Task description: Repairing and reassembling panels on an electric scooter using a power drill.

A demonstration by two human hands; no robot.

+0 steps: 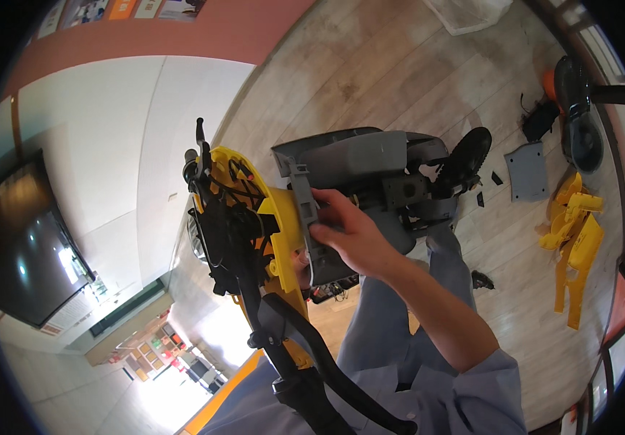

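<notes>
On a pale wood-plank floor (348, 90), a scooter with a yellow plastic front (288, 217) has its slotted grey plastic panel (301, 190) handled.
Loose yellow plastic body parts (580, 243) lie near the floor's right-hand edge; a flat grey plastic plate (528, 174) lies just inward of them. The slotted panel stands just behind the scooter's yellow front; positioning or steadying it seems the step in hand. The right hand (356, 238) has fingers half-spread, thumb and forefinger tips against the panel's rear edge; how firmly they grip cannot be told. The left hand (299, 261) barely shows below; its hold cannot be told. The next move probably calls for both hands guiding the panel evenly, without twisting it.
</notes>
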